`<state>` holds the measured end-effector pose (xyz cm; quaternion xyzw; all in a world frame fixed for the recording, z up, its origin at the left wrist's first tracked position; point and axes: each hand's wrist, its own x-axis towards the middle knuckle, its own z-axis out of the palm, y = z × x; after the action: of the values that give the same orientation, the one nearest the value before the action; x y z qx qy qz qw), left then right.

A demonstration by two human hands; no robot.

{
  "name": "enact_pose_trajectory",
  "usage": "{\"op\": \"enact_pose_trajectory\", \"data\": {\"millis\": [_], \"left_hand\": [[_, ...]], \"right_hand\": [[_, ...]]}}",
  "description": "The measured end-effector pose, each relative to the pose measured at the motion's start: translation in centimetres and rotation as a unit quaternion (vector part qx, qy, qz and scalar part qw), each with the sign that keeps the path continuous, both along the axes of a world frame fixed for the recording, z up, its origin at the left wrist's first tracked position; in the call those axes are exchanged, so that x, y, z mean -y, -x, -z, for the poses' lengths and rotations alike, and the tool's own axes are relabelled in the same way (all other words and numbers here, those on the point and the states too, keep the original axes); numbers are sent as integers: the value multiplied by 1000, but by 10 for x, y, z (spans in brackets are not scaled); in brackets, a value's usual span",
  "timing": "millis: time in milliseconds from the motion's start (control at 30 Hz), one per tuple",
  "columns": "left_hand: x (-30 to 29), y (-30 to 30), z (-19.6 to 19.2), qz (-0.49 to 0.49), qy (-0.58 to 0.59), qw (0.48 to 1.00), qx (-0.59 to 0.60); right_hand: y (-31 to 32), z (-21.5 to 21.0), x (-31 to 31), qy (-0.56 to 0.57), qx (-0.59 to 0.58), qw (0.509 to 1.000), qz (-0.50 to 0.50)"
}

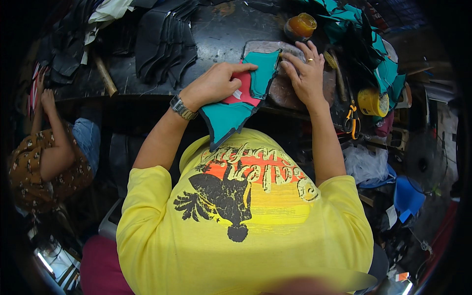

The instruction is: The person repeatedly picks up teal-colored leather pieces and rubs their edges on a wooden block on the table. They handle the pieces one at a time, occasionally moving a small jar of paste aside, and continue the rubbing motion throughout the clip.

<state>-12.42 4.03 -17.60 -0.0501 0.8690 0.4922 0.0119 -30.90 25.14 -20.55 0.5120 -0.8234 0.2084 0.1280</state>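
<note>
teal leather piece (pixel 236 105) pinched by left hand (pixel 214 83); right hand (pixel 307 73) presses it flat, fingers spread.

A teal piece (pixel 236 105) with a red lining is held at the upper centre of the frame, pressed by the left hand (pixel 214 84) and the right hand (pixel 307 73) over a stone slab (pixel 285 86). An amber jar (pixel 301 25) is seen above, black pieces (pixel 164 42) at upper left, a yellow tin (pixel 372 102) at right.
</note>
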Motion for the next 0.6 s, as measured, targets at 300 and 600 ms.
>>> {"op": "enact_pose_trajectory", "data": {"millis": [300, 600], "left_hand": [[3, -1, 10, 12, -12, 1000, 0], [12, -34, 5, 90, -74, 993, 2]], "right_hand": [[-18, 1, -3, -86, -22, 996, 10], [-33, -7, -19, -76, -62, 995, -28]]}}
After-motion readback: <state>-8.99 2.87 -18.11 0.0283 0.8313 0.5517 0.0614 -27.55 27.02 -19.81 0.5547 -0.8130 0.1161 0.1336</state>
